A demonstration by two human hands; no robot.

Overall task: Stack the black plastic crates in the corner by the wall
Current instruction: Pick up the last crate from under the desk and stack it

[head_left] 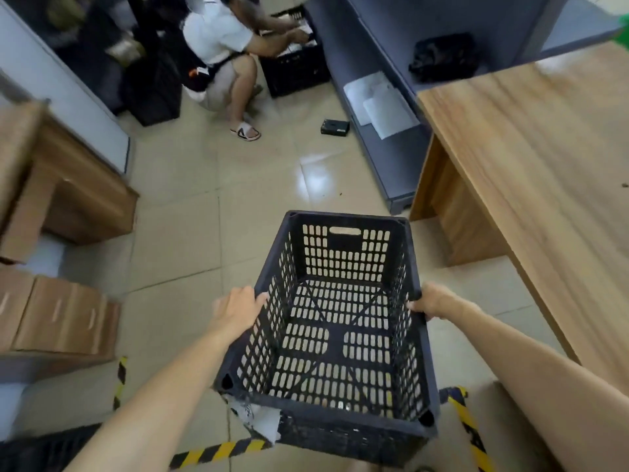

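An empty black plastic crate (335,321) with perforated walls is held up above the tiled floor in front of me. My left hand (238,310) grips its left rim and my right hand (434,303) grips its right rim. Far ahead, a second black crate (294,71) with white items in it stands on the floor. More dark crates (153,90) stand at the far left by the wall, partly hidden behind a person.
A crouching person (221,52) reaches into the far crate. A wooden table (531,155) fills the right side, a grey shelf unit (381,107) stands beyond it. Wooden cabinets (68,185) and cardboard boxes (58,318) line the left. Yellow-black tape (218,451) marks the floor.
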